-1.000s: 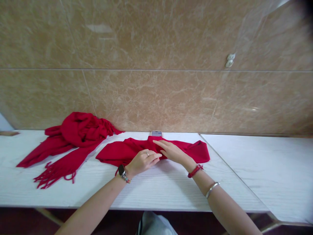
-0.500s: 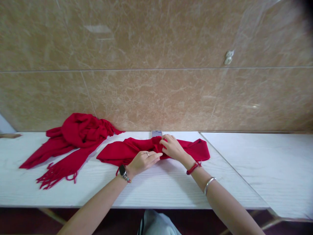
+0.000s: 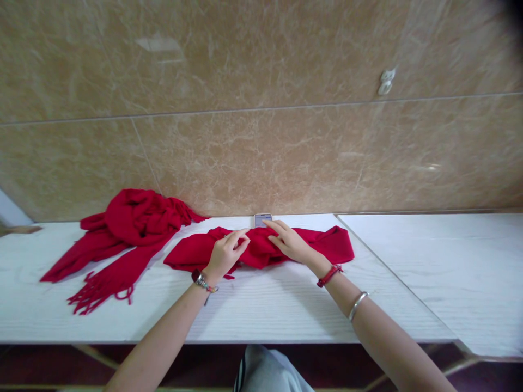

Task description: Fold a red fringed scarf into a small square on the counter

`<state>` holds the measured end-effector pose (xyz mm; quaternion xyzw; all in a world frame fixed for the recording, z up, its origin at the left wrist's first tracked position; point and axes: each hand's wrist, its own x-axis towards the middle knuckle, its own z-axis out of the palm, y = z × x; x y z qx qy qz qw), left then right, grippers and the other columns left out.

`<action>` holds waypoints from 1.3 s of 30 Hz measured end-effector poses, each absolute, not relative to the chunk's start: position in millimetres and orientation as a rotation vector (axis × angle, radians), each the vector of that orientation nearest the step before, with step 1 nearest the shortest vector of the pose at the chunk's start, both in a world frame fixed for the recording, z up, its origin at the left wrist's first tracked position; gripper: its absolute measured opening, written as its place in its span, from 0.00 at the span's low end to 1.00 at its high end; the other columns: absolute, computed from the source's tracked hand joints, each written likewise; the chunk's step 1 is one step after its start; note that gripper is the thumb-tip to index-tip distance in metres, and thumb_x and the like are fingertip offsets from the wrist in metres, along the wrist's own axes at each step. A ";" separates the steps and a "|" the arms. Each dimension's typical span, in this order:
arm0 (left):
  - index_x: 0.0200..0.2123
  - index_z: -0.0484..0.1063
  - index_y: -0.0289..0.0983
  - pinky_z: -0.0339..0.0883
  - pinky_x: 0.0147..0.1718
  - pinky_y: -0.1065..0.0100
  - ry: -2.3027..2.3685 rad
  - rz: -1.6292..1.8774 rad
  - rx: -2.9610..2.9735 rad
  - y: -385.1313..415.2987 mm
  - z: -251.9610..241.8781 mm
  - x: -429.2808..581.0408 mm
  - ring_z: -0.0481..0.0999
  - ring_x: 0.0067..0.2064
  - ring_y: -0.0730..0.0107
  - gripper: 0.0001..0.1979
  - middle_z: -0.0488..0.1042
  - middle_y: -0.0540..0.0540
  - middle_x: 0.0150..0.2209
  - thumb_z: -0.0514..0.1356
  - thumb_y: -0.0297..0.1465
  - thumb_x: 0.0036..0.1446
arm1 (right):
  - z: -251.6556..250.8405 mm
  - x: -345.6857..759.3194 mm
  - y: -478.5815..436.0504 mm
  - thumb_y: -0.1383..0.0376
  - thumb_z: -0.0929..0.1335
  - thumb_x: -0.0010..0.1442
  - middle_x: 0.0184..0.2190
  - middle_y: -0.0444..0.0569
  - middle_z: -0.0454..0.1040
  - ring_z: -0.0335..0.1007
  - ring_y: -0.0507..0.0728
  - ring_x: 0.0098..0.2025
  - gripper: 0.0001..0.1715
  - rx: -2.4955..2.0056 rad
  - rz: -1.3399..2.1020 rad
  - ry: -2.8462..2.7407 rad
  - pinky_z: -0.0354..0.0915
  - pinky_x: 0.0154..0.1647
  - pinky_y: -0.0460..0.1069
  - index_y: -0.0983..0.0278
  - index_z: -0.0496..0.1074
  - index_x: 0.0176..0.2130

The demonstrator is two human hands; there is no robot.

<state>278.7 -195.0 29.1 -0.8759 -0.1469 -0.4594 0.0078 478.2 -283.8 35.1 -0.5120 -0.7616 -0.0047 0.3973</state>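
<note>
A folded red scarf (image 3: 261,247) lies lengthwise on the white table, its middle bunched up. Over its left half is my left hand (image 3: 229,250), fingers stretched out, with thumb and forefinger a little apart. My right hand (image 3: 289,242) rests on or just above the middle of the cloth, fingers spread; whether it touches is hard to tell. Neither hand grips anything visible. Behind the scarf, a phone (image 3: 262,220) with a lit screen is partly covered by the fabric and my right fingers.
To the left a second red scarf (image 3: 134,223) lies in a loose heap, its fringe (image 3: 102,294) spread toward the front edge. A marbled tile wall (image 3: 253,158) rises behind the white table (image 3: 253,316). A seam crosses the tabletop at right; a small white fixture (image 3: 386,81) is on the wall.
My left hand has moved left and up, off the scarf's front middle. My right fingers have straightened out from a curled grasp. The bunched middle now shows between the hands.
</note>
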 end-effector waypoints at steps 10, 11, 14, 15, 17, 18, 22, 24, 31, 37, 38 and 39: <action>0.45 0.67 0.38 0.69 0.39 0.67 -0.284 -1.440 -2.731 -201.9 31.6 282.4 0.74 0.36 0.71 0.11 0.74 0.47 0.33 0.51 0.31 0.60 | 29.2 478.2 -279.6 0.70 0.60 0.59 0.50 0.54 0.59 0.66 0.54 0.42 0.11 -1.258 -0.136 -2.104 0.65 0.46 0.53 0.63 0.71 0.35; 0.44 0.67 0.38 0.68 0.40 0.66 -0.296 -1.453 -2.725 -201.7 31.6 282.6 0.73 0.38 0.70 0.11 0.74 0.46 0.35 0.50 0.31 0.60 | 28.7 478.1 -279.1 0.70 0.60 0.58 0.49 0.54 0.59 0.65 0.55 0.45 0.11 -1.229 -0.141 -2.083 0.64 0.48 0.54 0.63 0.70 0.37; 0.43 0.67 0.37 0.68 0.42 0.64 -0.288 -1.491 -2.735 -202.9 31.7 283.1 0.72 0.41 0.68 0.10 0.73 0.44 0.37 0.49 0.30 0.61 | 27.3 477.7 -278.4 0.70 0.62 0.57 0.53 0.55 0.57 0.55 0.58 0.55 0.19 -1.184 -0.154 -2.059 0.59 0.54 0.58 0.61 0.65 0.49; 0.43 0.67 0.37 0.68 0.41 0.64 -0.267 -1.493 -2.751 -204.1 31.8 283.5 0.72 0.41 0.68 0.10 0.72 0.45 0.37 0.49 0.29 0.61 | 26.9 477.4 -278.6 0.71 0.62 0.56 0.55 0.55 0.55 0.52 0.59 0.57 0.21 -1.189 -0.161 -2.073 0.57 0.55 0.58 0.61 0.63 0.50; 0.42 0.67 0.38 0.68 0.41 0.65 -0.215 -1.477 -2.795 -207.5 31.8 284.8 0.71 0.40 0.69 0.09 0.72 0.45 0.37 0.49 0.29 0.61 | 25.9 476.5 -279.1 0.71 0.63 0.55 0.56 0.55 0.54 0.50 0.60 0.58 0.19 -1.210 -0.183 -2.124 0.56 0.55 0.59 0.61 0.67 0.47; 0.42 0.66 0.38 0.68 0.40 0.66 -0.191 -1.460 -2.819 -209.4 31.8 285.5 0.71 0.39 0.70 0.09 0.72 0.46 0.36 0.49 0.29 0.62 | 25.5 476.0 -279.2 0.71 0.64 0.55 0.56 0.55 0.55 0.51 0.60 0.58 0.15 -1.219 -0.194 -2.149 0.56 0.55 0.59 0.62 0.70 0.43; 0.39 0.67 0.38 0.68 0.36 0.68 -0.167 -1.488 -2.816 -213.8 32.4 287.4 0.71 0.36 0.71 0.09 0.71 0.46 0.34 0.48 0.29 0.62 | 26.3 476.4 -279.3 0.69 0.65 0.54 0.51 0.56 0.61 0.56 0.60 0.53 0.04 -1.239 -0.235 -2.105 0.58 0.52 0.58 0.65 0.71 0.31; 0.38 0.66 0.38 0.68 0.36 0.69 -0.225 -1.555 -2.745 -211.9 33.4 286.3 0.71 0.36 0.71 0.09 0.70 0.47 0.33 0.47 0.28 0.62 | 28.7 478.8 -280.0 0.65 0.66 0.55 0.48 0.56 0.64 0.58 0.60 0.52 0.05 -1.254 -0.269 -2.034 0.59 0.50 0.59 0.65 0.69 0.29; 0.34 0.65 0.38 0.66 0.37 0.68 -0.485 -1.669 -2.499 -192.2 41.7 272.6 0.70 0.36 0.70 0.07 0.69 0.48 0.32 0.48 0.29 0.61 | 38.6 492.9 -287.0 0.61 0.67 0.54 0.50 0.55 0.64 0.54 0.61 0.56 0.08 -1.242 -0.424 -1.956 0.54 0.53 0.59 0.63 0.68 0.30; 0.34 0.65 0.37 0.65 0.38 0.67 -0.769 -1.703 -2.268 -172.2 45.4 259.0 0.70 0.37 0.67 0.09 0.69 0.45 0.33 0.47 0.30 0.61 | 36.4 499.1 -284.1 0.65 0.66 0.55 0.43 0.52 0.70 0.62 0.59 0.50 0.03 -1.226 -0.401 -1.875 0.56 0.50 0.58 0.62 0.65 0.31; 0.35 0.66 0.37 0.65 0.37 0.66 -0.835 -1.671 -2.247 -168.9 44.9 256.9 0.70 0.37 0.66 0.09 0.68 0.45 0.34 0.47 0.31 0.61 | 35.9 498.9 -283.4 0.65 0.66 0.55 0.39 0.51 0.71 0.65 0.58 0.46 0.03 -1.236 -0.370 -1.859 0.58 0.48 0.57 0.62 0.65 0.31; 0.36 0.66 0.36 0.65 0.37 0.66 -0.897 -1.633 -2.236 -165.7 44.1 255.0 0.70 0.37 0.65 0.10 0.68 0.44 0.34 0.46 0.31 0.61 | 35.5 498.3 -282.9 0.66 0.66 0.55 0.35 0.50 0.72 0.66 0.57 0.41 0.03 -1.254 -0.332 -1.841 0.60 0.45 0.55 0.62 0.65 0.30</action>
